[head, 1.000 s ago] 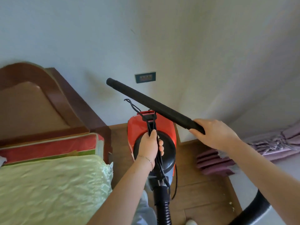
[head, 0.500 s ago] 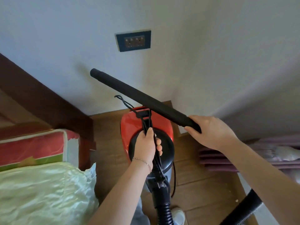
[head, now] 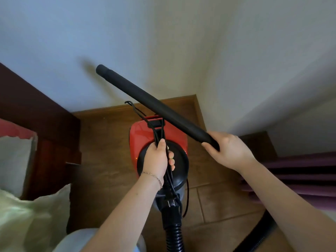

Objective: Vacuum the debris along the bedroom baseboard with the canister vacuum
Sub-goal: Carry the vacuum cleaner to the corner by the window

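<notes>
A red canister vacuum with a black round top hangs above the wooden floor, near the corner of the room. My left hand grips its black strap handle together with the bundled power cord. My right hand grips the lower end of the black wand tube, which slants up and left in front of the white wall. A ribbed black hose leaves the canister toward the bottom edge. The wooden baseboard runs along the wall behind the vacuum.
A dark wooden bed frame and a pale green bedcover fill the left side. Purple folded curtain fabric lies on the floor at right. A second stretch of hose curves at the lower right. Brown floor shows between bed and vacuum.
The view has tilted down and moved closer to the corner; the wall socket has left the frame. The wand's free end has swung a little to the right. Both hands keep their holds.
</notes>
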A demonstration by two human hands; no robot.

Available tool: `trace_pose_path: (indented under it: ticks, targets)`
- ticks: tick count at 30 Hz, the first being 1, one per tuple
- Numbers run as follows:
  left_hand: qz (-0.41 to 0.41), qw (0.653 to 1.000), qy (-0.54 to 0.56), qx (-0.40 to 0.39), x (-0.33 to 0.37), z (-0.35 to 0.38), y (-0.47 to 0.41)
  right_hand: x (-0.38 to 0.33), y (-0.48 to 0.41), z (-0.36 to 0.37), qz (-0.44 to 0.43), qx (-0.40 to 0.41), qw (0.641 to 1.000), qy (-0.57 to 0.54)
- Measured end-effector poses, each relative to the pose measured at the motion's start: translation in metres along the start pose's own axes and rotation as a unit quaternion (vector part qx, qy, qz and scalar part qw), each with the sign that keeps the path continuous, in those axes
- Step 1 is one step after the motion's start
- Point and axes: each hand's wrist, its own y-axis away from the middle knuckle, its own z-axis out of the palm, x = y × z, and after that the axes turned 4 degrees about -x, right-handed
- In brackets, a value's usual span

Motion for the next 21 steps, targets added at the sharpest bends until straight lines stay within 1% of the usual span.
trace_pose_path:
  ticks: [5,9,13,21]
  targets:
    - [0.015,1.0,-0.013,0.002,-0.038,-0.006,-0.04,0.034,-0.015,0.055,-0.005,0.01,1.0,-0.006]
    - [0.038,0.999,-0.013,0.005,-0.055,-0.008,-0.063,0.054,-0.026,0.084,-0.005,0.018,1.0,-0.015]
    - [0.038,0.999,-0.017,0.004,-0.065,-0.005,-0.076,0.064,-0.03,0.1,-0.002,0.031,0.999,-0.033]
    - [0.024,1.0,-0.015,0.0,-0.073,-0.006,-0.089,0.078,-0.034,0.118,0.002,0.032,0.999,-0.03]
